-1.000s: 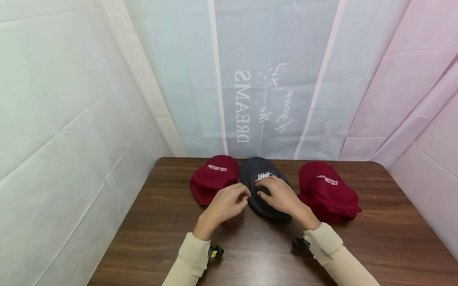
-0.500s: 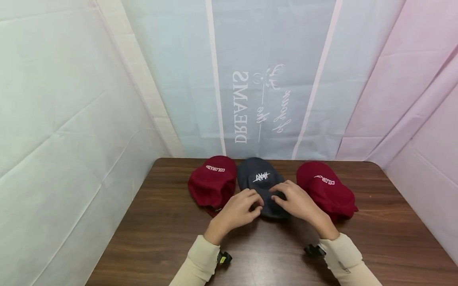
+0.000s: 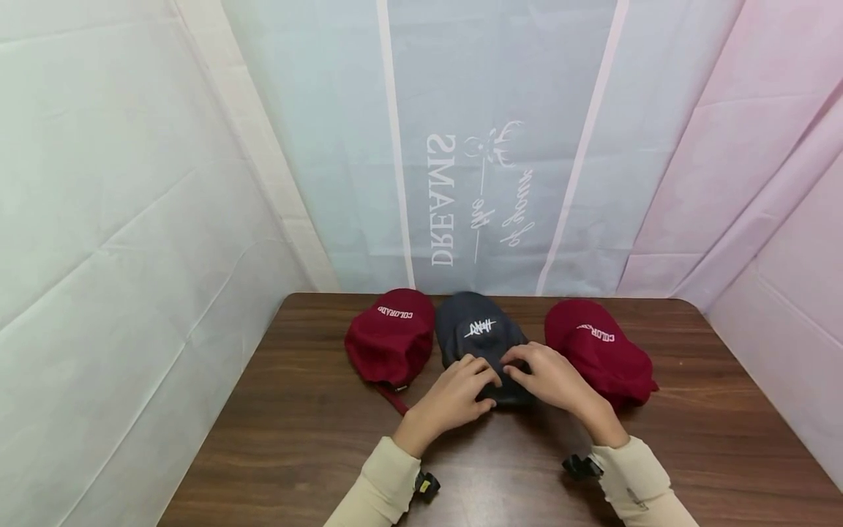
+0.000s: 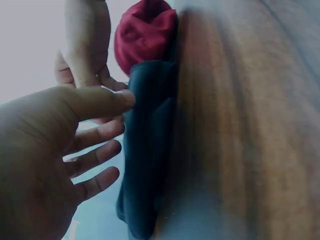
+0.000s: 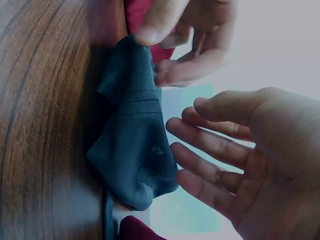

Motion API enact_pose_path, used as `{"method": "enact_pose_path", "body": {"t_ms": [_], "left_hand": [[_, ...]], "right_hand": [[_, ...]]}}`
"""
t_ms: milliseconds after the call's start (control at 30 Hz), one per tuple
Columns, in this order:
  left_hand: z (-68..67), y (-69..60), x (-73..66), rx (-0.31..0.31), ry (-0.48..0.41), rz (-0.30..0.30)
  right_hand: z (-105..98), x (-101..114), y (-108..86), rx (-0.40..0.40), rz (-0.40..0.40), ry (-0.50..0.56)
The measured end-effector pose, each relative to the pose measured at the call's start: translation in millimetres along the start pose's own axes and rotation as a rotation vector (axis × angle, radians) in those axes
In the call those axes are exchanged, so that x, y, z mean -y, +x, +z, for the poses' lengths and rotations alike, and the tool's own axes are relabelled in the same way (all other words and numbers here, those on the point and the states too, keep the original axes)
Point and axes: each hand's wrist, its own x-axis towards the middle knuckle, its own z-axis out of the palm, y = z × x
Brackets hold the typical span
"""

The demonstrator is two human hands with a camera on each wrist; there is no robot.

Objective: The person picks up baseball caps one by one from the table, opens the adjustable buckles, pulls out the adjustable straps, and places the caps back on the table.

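Note:
A dark navy cap (image 3: 470, 333) with white lettering lies in the middle of the table, its crown sagging towards the person. Over its near left part is my left hand (image 3: 457, 395), fingers loosely bent and spread. In the left wrist view its thumb (image 4: 117, 100) lies at the dark cloth's edge; contact is hard to tell. My right hand (image 3: 549, 377) hovers at the cap's near right part. In the right wrist view that hand's fingers (image 5: 210, 145) are extended beside the cloth (image 5: 135, 135), pinching nothing.
Maroon caps with white COLORADO lettering flank the dark one, one on the left (image 3: 391, 340) and another on the right (image 3: 596, 351). The left cap's strap trails towards the person. Hanging printed fabric (image 3: 487, 73) borders the far side of the wooden table (image 3: 290, 432).
Both hands have come back from the dark cap's upper part to its near end. Its white lettering is uncovered now. My left hand has shifted right and its fingers have spread.

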Motion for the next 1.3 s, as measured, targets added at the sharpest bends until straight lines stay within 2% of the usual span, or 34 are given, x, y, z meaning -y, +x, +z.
{"method": "enact_pose_path", "body": {"t_ms": [167, 333, 567, 867, 1033, 1200, 1300], "left_hand": [[4.1, -1.2, -0.1, -0.001, 0.039, -0.033], [1.8, -2.2, 2.9, -0.016, 0.008, -0.058], [-7.4, -3.6, 12.1, -0.100, -0.045, -0.097], [-19.5, -5.6, 21.7, -0.173, -0.137, -0.205], [-25.6, -7.3, 26.1, -0.213, -0.155, -0.235], [-31.2, -9.2, 29.2, -0.255, -0.166, -0.244], [-33.4, -10.5, 30.6, -0.269, -0.172, -0.255]], "right_hand": [[0, -1, -0.7, 0.014, -0.016, 0.035], [-3, -2, -1.7, 0.039, -0.031, 0.062], [-7, -2, -3.1, 0.028, -0.089, 0.079], [-6, -5, -2.8, 0.017, -0.129, 0.040], [-3, -6, -2.4, -0.025, -0.115, 0.032], [-1, -7, -1.3, -0.122, -0.093, 0.062], [0, -7, -0.2, -0.177, -0.118, 0.073]]}}
